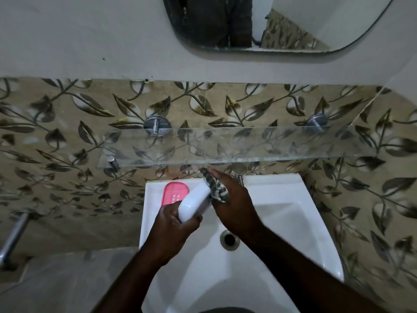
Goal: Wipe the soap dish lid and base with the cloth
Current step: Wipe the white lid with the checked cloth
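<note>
Over the white sink, my left hand grips the white soap dish lid by its lower end and holds it tilted. My right hand holds a patterned grey and white cloth pressed against the lid's upper right end. The pink soap dish base lies flat on the sink's back left ledge, just left of the lid and partly hidden by it.
A glass shelf on chrome pegs juts out right above my hands. The tap stands behind my right hand. The drain is below. A chrome bar sticks out at the left wall. A mirror hangs above.
</note>
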`<state>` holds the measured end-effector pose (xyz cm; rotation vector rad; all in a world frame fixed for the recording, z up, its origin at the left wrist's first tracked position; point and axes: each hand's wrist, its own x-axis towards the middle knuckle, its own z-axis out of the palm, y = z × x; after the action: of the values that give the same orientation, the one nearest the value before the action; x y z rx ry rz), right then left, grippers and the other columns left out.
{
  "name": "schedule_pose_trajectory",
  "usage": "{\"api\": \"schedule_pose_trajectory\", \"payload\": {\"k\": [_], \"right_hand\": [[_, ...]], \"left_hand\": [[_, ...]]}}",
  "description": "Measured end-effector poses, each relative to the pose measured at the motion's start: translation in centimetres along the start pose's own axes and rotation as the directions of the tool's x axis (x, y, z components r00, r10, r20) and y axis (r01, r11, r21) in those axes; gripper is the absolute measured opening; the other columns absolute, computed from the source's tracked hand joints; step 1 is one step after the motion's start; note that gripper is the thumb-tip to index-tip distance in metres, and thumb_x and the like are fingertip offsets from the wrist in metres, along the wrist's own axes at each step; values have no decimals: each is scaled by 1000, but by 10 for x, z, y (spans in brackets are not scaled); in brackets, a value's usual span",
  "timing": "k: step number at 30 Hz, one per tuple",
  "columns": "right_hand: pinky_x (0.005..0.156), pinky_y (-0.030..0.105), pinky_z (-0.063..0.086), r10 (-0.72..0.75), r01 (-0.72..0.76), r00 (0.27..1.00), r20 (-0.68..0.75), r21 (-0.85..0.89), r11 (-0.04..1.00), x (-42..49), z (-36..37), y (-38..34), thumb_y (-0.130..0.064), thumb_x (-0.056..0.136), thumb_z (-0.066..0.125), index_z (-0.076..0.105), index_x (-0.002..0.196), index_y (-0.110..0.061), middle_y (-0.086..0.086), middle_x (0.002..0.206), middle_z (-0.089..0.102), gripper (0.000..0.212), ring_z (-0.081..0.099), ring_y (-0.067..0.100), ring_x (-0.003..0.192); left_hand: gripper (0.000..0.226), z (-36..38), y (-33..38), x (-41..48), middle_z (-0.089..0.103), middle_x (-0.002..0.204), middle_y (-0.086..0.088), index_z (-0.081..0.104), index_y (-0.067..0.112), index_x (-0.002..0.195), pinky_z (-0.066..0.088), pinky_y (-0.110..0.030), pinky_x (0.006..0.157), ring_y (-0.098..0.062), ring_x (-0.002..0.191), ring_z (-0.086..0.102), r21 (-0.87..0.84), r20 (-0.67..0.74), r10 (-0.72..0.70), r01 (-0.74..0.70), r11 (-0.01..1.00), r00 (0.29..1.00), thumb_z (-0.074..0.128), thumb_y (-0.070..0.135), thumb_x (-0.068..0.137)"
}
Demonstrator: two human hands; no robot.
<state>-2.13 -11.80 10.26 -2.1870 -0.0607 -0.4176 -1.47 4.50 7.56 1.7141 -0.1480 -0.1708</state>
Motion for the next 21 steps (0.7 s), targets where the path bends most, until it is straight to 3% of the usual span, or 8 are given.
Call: {"api": "schedule_pose_trajectory", "payload": {"k": [2,5,9,12,14,16,18,21], "right_hand": [[112,38,33,-143,139,990,-20,-117,983,-9,7,-5,10,75,58,59,128,0,14,131,61,54,51,24,126],[119,35,18,-435,487,867,245,-228,843,-23,11,-14,0,75,52,54,134,-5,14,138,55,59,40,27,134],[118,31,17,-471,530,825,314,-137,837,-6,0,-9,5,82,53,54,134,-4,13,139,54,53,39,24,135],[113,32,31,-262,271,943,205,-18,962,6,-7,3,8,81,63,57,131,-3,12,135,58,51,48,21,129],[101,28,44,52,-103,979,195,264,959,6,-7,6,13,82,63,57,130,-8,7,130,62,53,58,15,119],[75,29,55,290,-405,913,286,563,721,6,-4,10,14,85,61,56,131,-9,14,113,68,52,69,19,87],[54,33,42,357,-517,853,380,705,485,3,0,11,7,89,59,55,128,-3,37,82,53,41,51,28,52],[58,48,27,366,-565,818,444,742,361,-2,5,11,3,90,60,58,117,4,41,70,39,28,33,30,56]], "left_hand": [[9,-2,3,2,56,53,9,69,15,69,37,-20,45,-5,48,45,-10,33,-8,8,1000,999,75,20,68],[23,-3,6,2,70,63,5,72,17,68,48,-17,53,-1,59,60,-98,121,54,-42,994,991,64,-1,80],[14,-2,5,0,76,81,-8,74,13,82,54,-32,61,-13,70,67,-126,89,57,-46,991,994,74,22,71],[33,-1,4,-3,77,86,-8,76,22,94,58,-41,65,-24,75,71,-178,52,-34,42,983,998,80,29,62],[34,-3,0,-4,77,91,-9,76,23,96,59,-35,66,-26,81,72,-267,55,-44,57,962,998,79,17,63],[41,-1,-1,-4,75,101,-16,75,19,103,59,-36,73,-31,90,72,-476,63,-94,113,872,994,77,8,63],[44,1,0,-2,71,110,-23,73,13,107,57,-45,84,-35,99,69,-656,78,-157,169,735,985,71,-2,66],[39,2,4,-1,67,119,-23,73,13,110,49,-54,96,-36,107,66,-764,136,-193,227,603,972,69,10,72]]}}
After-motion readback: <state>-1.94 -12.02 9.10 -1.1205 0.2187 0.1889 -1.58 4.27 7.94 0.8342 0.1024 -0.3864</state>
